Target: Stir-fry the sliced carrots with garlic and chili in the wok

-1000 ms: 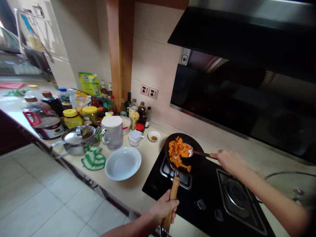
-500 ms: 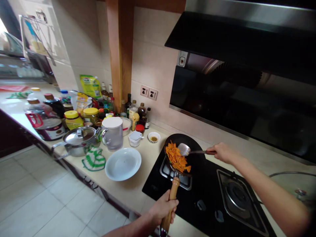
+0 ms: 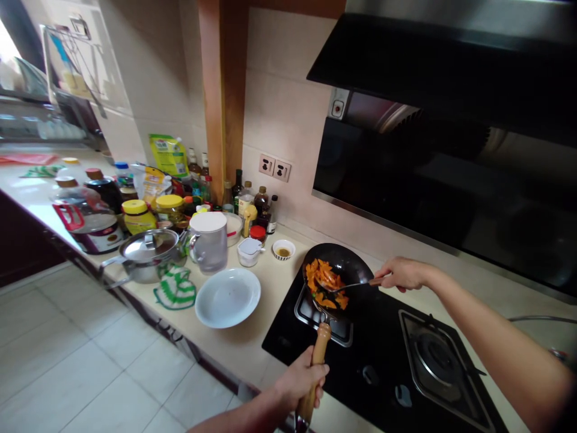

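Slices of orange food (image 3: 325, 275) lie in the black wok (image 3: 360, 261), bunched toward its left side, in the head view; the wok sits over the left burner of the hob (image 3: 383, 346). Our left hand (image 3: 304, 376) is wrapped around the wooden handle (image 3: 321, 340), and our right hand (image 3: 402, 274) grips the spatula (image 3: 354, 286), its blade partly hidden among the slices. If we shove too hard toward the near left rim, pieces could tumble onto the hob. A slack left hold could let the wok twist under the scraping. Slices resting against the metal might scorch if the burner is lit, which we cannot tell. A careless flick could scatter bits onto the counter beside the pale plate (image 3: 228, 299).
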`<control>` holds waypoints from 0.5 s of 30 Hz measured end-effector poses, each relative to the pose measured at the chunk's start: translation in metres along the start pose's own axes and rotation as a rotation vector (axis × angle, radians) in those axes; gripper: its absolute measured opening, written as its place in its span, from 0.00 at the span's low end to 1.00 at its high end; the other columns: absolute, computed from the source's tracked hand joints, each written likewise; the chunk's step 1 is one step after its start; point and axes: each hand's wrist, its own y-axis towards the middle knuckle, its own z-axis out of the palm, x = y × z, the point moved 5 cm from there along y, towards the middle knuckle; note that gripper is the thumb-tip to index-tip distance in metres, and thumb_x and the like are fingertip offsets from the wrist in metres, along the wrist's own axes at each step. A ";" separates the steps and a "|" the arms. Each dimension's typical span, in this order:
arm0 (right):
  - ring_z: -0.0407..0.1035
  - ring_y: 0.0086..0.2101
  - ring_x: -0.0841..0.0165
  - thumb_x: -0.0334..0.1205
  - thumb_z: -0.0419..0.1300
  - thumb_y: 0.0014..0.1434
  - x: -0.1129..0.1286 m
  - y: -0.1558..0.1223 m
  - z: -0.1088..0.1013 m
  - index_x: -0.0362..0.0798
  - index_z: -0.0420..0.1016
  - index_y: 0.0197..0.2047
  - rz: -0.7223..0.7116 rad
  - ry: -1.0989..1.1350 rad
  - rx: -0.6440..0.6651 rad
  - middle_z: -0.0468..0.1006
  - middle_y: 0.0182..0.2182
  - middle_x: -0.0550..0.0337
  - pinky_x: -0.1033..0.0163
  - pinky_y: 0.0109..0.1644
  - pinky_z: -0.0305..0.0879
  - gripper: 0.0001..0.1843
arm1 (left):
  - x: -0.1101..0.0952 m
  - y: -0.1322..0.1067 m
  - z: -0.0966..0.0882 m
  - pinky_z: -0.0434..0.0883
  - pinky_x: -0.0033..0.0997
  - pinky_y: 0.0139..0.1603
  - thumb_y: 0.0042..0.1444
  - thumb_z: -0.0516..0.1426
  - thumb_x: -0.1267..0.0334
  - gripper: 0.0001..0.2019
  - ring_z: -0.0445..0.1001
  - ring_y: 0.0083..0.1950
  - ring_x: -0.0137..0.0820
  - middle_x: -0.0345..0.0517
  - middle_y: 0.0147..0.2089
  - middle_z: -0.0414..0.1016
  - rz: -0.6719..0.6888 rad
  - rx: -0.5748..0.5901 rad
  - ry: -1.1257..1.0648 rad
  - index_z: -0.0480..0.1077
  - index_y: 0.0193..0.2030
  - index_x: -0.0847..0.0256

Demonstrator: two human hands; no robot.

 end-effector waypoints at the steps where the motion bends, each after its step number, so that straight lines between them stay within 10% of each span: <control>1: 0.54 0.16 0.74 0.34 0.55 0.51 -0.005 0.000 -0.004 0.50 0.78 0.44 0.003 0.010 -0.021 0.61 0.12 0.68 0.68 0.21 0.49 0.18 | 0.000 0.001 0.000 0.58 0.21 0.16 0.45 0.60 0.55 0.19 0.58 0.15 0.19 0.29 0.21 0.61 0.005 0.001 -0.003 0.53 0.36 0.56; 8: 0.63 0.23 0.72 0.32 0.53 0.52 0.010 0.016 0.010 0.51 0.79 0.38 -0.013 -0.136 -0.175 0.66 0.19 0.64 0.68 0.27 0.55 0.14 | 0.002 0.001 -0.002 0.58 0.21 0.16 0.43 0.61 0.52 0.22 0.58 0.15 0.19 0.29 0.21 0.62 -0.006 -0.013 -0.016 0.53 0.37 0.56; 15: 0.60 0.18 0.72 0.31 0.58 0.44 0.001 -0.009 -0.011 0.50 0.81 0.35 0.075 -0.173 -0.007 0.64 0.12 0.66 0.66 0.26 0.56 0.14 | 0.001 0.000 -0.001 0.58 0.21 0.17 0.43 0.61 0.52 0.23 0.58 0.16 0.19 0.29 0.22 0.61 -0.016 0.002 -0.012 0.53 0.39 0.56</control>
